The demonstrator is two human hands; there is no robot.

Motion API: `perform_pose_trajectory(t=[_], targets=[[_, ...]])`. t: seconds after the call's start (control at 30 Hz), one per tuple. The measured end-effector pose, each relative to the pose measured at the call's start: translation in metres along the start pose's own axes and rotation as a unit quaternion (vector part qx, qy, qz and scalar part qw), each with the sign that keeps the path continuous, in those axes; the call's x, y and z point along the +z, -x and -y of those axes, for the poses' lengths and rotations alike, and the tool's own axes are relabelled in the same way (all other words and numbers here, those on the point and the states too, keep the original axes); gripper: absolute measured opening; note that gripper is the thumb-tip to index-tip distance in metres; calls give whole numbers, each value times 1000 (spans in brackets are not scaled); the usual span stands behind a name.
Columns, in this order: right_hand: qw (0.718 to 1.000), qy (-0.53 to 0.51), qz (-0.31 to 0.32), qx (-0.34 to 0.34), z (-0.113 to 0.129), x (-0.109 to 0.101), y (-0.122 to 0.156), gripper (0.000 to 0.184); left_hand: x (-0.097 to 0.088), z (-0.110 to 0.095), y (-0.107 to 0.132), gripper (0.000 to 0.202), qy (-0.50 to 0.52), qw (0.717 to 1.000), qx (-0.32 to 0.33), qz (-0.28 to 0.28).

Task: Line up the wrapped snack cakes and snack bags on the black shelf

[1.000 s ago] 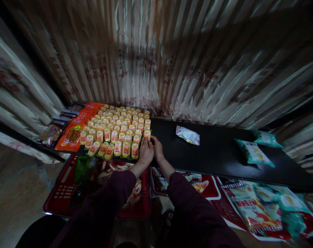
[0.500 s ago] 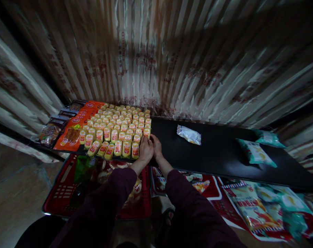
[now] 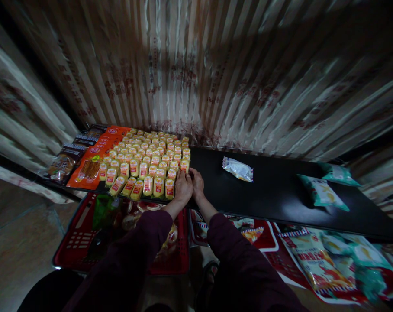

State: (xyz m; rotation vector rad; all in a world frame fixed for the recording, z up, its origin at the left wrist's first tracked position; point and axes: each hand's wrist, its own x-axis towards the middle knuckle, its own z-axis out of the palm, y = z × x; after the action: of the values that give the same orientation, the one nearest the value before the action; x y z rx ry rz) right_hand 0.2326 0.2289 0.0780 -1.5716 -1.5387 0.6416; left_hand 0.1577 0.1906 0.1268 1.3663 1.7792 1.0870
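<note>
Several small yellow snack packets point(image 3: 147, 162) with red labels lie in close rows on the left part of a black shelf point(image 3: 274, 195). My left hand point(image 3: 182, 188) and my right hand point(image 3: 197, 184) rest side by side at the right edge of those rows. Their fingers are curled and pressed against the nearest packets; whether anything is held inside them is hidden. Both arms wear dark maroon sleeves.
Orange snack packs point(image 3: 97, 158) and dark packs point(image 3: 65, 162) lie left of the rows. A white packet point(image 3: 237, 169) and two green bags point(image 3: 323, 193) lie further right on the shelf. A red basket point(image 3: 82, 234) with goods and loose snack bags point(image 3: 316, 260) sit below. A striped curtain hangs behind.
</note>
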Motion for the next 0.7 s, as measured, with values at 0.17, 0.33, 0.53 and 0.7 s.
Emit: perform_pose_trajectory(t=[0.17, 0.33, 0.53, 0.7], targets=[[1000, 1, 14, 6, -1, -3, -1, 35, 3, 0, 4, 49, -25, 1000, 7, 7], [1000, -7, 29, 0, -2, -5, 1, 38, 3, -3, 8, 52, -36, 999, 20, 15], [999, -39, 28, 10, -5, -5, 3, 39, 3, 2, 11, 50, -22, 999, 37, 9], [999, -47, 12, 18, -6, -4, 9, 40, 2, 8, 18, 49, -21, 999, 43, 7]])
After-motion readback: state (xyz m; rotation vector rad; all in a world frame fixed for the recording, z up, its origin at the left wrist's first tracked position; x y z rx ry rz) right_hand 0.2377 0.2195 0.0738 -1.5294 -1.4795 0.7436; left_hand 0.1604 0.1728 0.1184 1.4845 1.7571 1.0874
